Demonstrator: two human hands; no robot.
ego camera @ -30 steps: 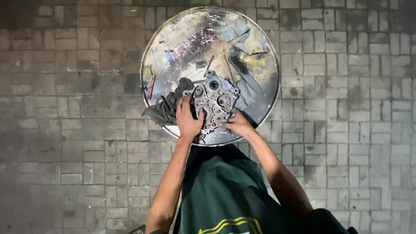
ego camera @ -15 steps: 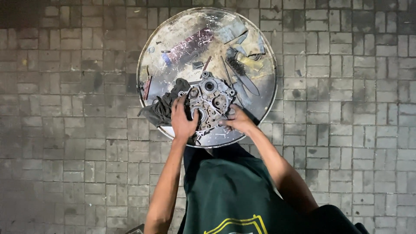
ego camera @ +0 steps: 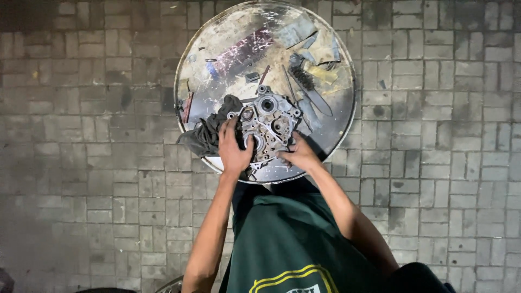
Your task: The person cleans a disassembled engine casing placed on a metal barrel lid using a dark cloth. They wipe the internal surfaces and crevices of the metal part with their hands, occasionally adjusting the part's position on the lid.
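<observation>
**Engine casing under both hands on a round metal work surface**

A floor of grey paving bricks (ego camera: 81,135) is filling the view, and a round, scratched metal drum top (ego camera: 217,59) is standing on it as the work surface.

The left hand (ego camera: 233,149) is lying flat on the near left part of a grey cast engine crankcase half (ego camera: 269,127), fingers (ego camera: 230,129) spread and pressing down on the metal rather than curling around it. The right hand (ego camera: 300,155) is touching the casing's near right edge, fingers bent against it; whether they are actually clamping the edge cannot be told from this angle.

The crankcase half is lying face up on the near half of the drum top, its round bearing bores and bolt holes showing. A dark crumpled rag (ego camera: 209,133) is lying just beside it on the left, touching the left hand's fingers and hanging partly over the rim. Beyond the casing, a wire brush (ego camera: 302,77) and a long flat blade (ego camera: 315,100) are lying side by side, with greyish cloth scraps (ego camera: 296,32) towards the far edge. Small bits of hardware are lying scattered on the far left of the surface.

The person's dark green garment (ego camera: 282,239) is filling the bottom of the view.
</observation>
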